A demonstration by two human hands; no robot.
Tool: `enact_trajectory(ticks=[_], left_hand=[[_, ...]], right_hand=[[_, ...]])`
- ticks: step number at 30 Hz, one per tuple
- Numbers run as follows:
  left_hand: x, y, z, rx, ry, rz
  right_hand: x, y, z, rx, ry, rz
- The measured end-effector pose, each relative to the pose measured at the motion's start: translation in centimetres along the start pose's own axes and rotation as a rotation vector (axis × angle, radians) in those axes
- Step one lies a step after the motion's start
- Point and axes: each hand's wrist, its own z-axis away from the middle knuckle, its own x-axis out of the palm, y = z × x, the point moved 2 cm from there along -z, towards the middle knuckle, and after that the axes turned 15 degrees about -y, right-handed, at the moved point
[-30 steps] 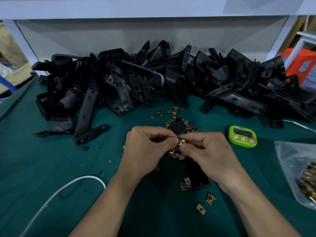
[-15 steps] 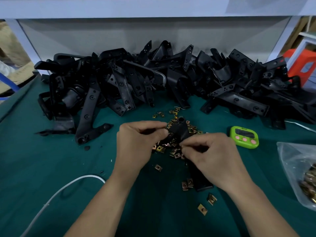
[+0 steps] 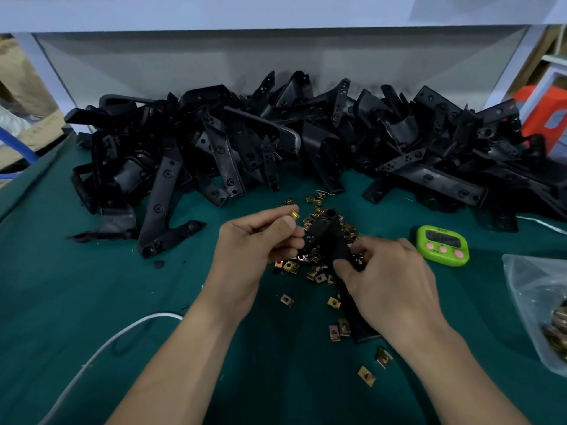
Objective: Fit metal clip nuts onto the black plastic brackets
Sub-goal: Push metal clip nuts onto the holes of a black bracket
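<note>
My left hand (image 3: 254,243) pinches a gold metal clip nut (image 3: 294,215) between thumb and forefinger, just left of the upper end of a long black plastic bracket (image 3: 325,231). My right hand (image 3: 386,280) grips that bracket at its middle, and the bracket's lower end (image 3: 365,332) rests on the green cloth under my wrist. Several loose clip nuts (image 3: 316,271) lie scattered around and beneath the bracket.
A big heap of black brackets (image 3: 276,142) fills the back of the green-covered table (image 3: 76,302). A green timer (image 3: 443,245) sits to the right, a clear bag of clip nuts (image 3: 546,308) at the right edge, and a white cable (image 3: 101,351) at front left.
My hands have parted: the left one lifted the clip nut up and back toward the bracket's top end, while the right one moved down onto the bracket's middle.
</note>
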Motion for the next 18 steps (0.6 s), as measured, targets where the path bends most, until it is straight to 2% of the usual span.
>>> enact_trajectory(ticks=[2, 4, 8, 12, 15, 18], left_hand=[[-0.1, 0.0, 0.0, -0.005, 0.012, 0.025], [-0.2, 0.0, 0.0, 0.011, 0.040, -0.002], [-0.2, 0.1, 0.0, 0.055, 0.048, -0.186], [0.5, 0.1, 0.2, 0.073, -0.060, -0.411], [1.1, 0.1, 0.5, 0.103, -0.125, -0.601], [1.4, 0.2, 0.7, 0.130, -0.122, -0.642]], right_hand=[[0.0, 0.2, -0.2, 0.008, -0.032, -0.020], [-0.1, 0.4, -0.2, -0.023, 0.011, -0.052], [-0.7, -0.2, 0.2, -0.262, 0.164, -0.319], [-0.2, -1.2, 0.7, -0.436, 0.094, -0.572], [0.3, -1.5, 0.8, -0.463, 0.059, -0.630], [0.3, -1.5, 0.7, -0.475, 0.076, -0.668]])
